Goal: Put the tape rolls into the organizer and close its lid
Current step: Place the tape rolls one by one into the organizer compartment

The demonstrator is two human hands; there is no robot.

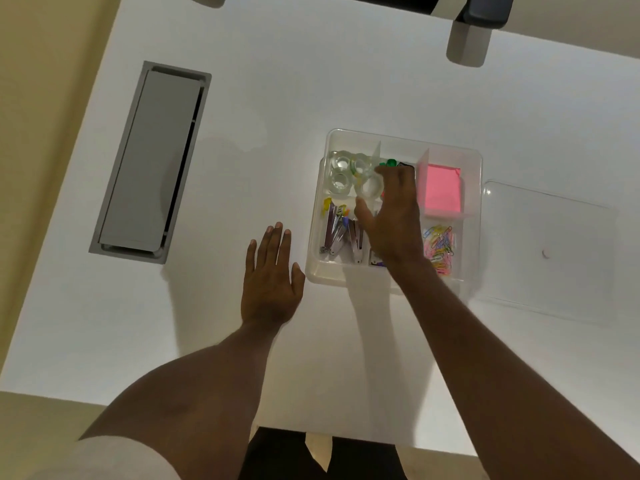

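Observation:
The clear plastic organizer point(471, 157) sits open on the white table, right of centre. Its far left compartment holds three clear tape rolls point(340, 173). My right hand point(391, 216) reaches into the organizer and holds a fourth clear tape roll point(370, 187) between thumb and fingers at that compartment's near right corner. The clear lid point(543, 251) lies flat on the table just right of the organizer. My left hand point(272, 278) rests flat on the table left of the organizer, fingers apart and empty.
Other compartments hold pink sticky notes point(441, 188), coloured paper clips point(440, 247), metal clips point(337, 232) and green pins point(389, 163). A grey cable hatch point(152, 161) is set into the table at the left. A chair point(478, 15) stands beyond the far edge.

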